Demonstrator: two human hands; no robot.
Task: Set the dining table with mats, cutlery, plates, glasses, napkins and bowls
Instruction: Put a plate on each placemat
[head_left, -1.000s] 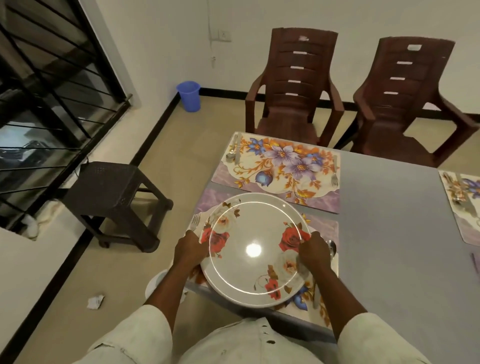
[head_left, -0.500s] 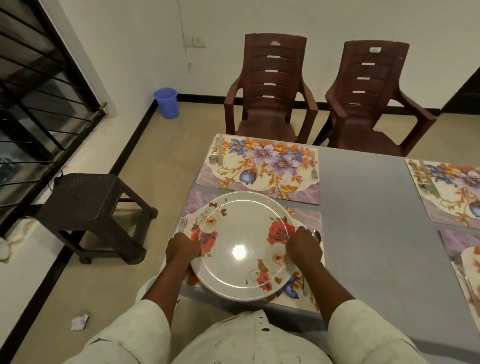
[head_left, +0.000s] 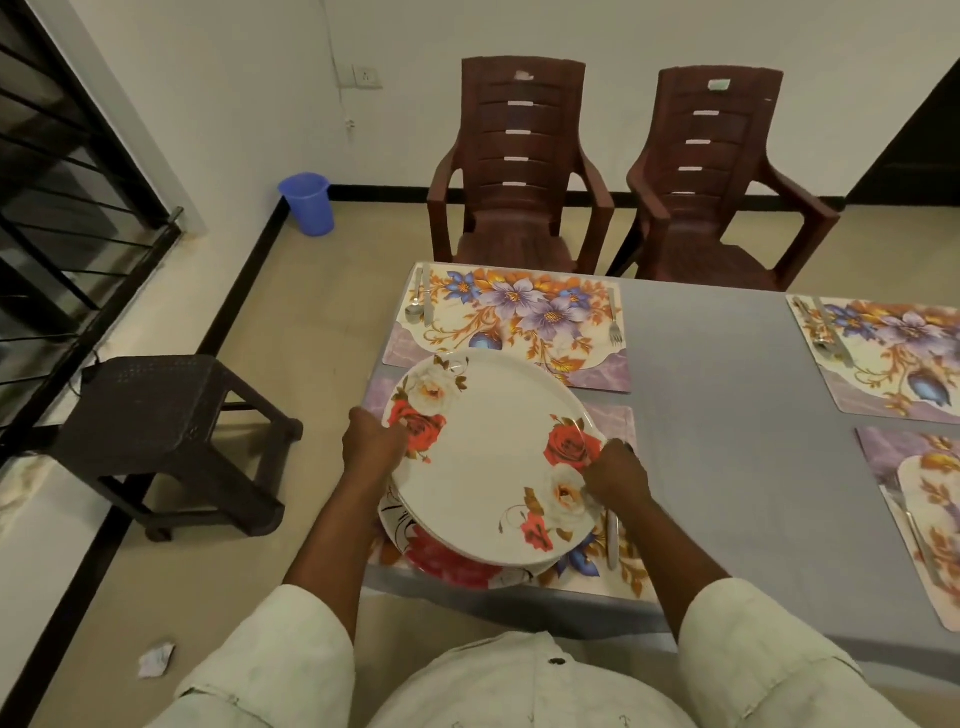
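Rose-patterned plate (head_left: 493, 467) held tilted above another plate (head_left: 447, 564) on the nearest floral mat (head_left: 618, 561), gripped at its rims by left hand (head_left: 371, 441) and right hand (head_left: 618, 473), knife (head_left: 613, 538) just beside, second mat (head_left: 519, 317) with fork (head_left: 614, 325) beyond, two brown chairs (head_left: 519, 166) behind the grey table (head_left: 727, 441), dark stool (head_left: 156, 421) and blue bucket (head_left: 307, 203) off left.

Both arms extended forward; left hand (head_left: 375, 441) and right hand (head_left: 615, 475) curled, each gripping opposite plate (head_left: 488, 457) rims.
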